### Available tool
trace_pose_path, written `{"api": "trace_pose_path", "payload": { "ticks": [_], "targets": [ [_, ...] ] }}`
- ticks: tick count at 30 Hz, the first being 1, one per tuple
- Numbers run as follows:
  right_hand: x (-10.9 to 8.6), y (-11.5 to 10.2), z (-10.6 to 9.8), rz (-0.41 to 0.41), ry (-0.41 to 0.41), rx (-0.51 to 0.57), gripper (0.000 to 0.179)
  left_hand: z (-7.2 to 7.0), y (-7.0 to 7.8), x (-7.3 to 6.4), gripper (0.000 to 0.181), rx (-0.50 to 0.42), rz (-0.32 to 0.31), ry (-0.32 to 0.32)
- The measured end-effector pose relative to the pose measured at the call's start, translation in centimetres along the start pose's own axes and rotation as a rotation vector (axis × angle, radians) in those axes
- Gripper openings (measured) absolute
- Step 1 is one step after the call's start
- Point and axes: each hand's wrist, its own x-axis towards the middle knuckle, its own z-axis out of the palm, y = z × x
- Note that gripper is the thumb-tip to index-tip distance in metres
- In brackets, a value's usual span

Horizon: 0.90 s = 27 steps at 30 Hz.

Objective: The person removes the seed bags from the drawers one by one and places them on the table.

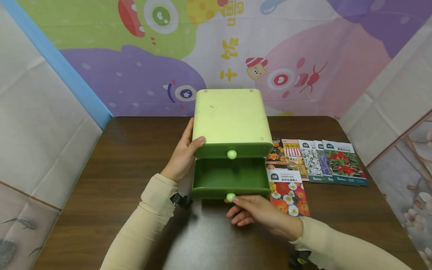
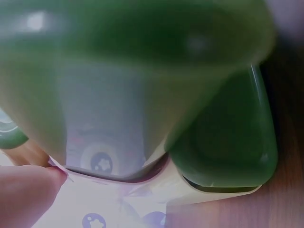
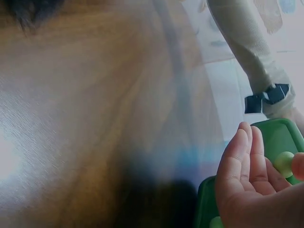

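A small pale-yellow two-drawer box with green drawers stands on the table. Its upper drawer is closed. The lower drawer is pulled out, and its visible inside is bare green. My left hand rests against the box's left side, thumb on the top near the front corner, fingers extended along the side. With thumb and index finger, my right hand pinches the round light-green knob of the lower drawer. Its other fingers extend loosely below; in the right wrist view the knob shows beside the thumb.
Several flower seed packets lie right of the box: a poppy packet in front, white-flower and red-flower ones farther right. Behind the brown table hangs a cartoon-print cloth.
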Motion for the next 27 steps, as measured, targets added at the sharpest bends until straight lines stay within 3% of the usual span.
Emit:
{"api": "trace_pose_path", "payload": {
  "ticks": [16, 27],
  "targets": [
    [3.5, -1.8, -2.8, -0.034, 0.033, 0.022, 0.063, -0.1, -0.1, 0.2, 0.078, 0.015, -0.003, 0.0],
    [4.8, -2.5, -3.9, -0.045, 0.035, -0.002, 0.061, -0.1, -0.2, 0.3, 0.078, 0.005, 0.005, 0.0]
  ]
}}
